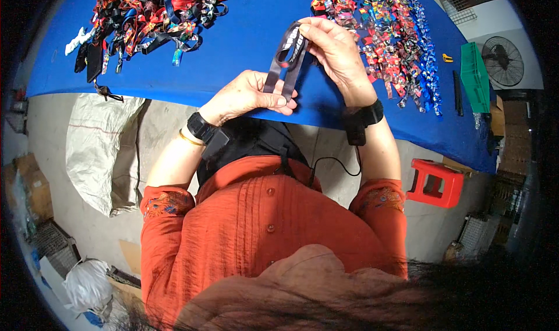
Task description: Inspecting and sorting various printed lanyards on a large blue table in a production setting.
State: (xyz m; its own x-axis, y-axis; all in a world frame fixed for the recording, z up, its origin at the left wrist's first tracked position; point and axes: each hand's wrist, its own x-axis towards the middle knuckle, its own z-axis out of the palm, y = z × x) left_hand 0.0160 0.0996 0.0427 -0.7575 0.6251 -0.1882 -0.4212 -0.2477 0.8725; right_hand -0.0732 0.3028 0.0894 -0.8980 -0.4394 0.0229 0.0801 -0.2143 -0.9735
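Note:
A dark grey strap (295,62) with white print is stretched between my two hands, just above the near edge of the blue-covered table (256,45). It hangs as a long narrow loop with two bands side by side. My right hand (336,54) pinches its upper end between thumb and fingers. Lower down and to the left, my left hand (247,97) is closed on the lower ends of the bands, thumb in front and fingers behind. Part of the strap is hidden by the fingers.
A tangled pile of colourful straps (157,22) lies at the table's far left. Rows of bundled straps (378,34) cover the right side. Further right stand a green basket (474,74) and a fan (502,60). A red stool (439,185) and a white sack (96,150) are on the floor.

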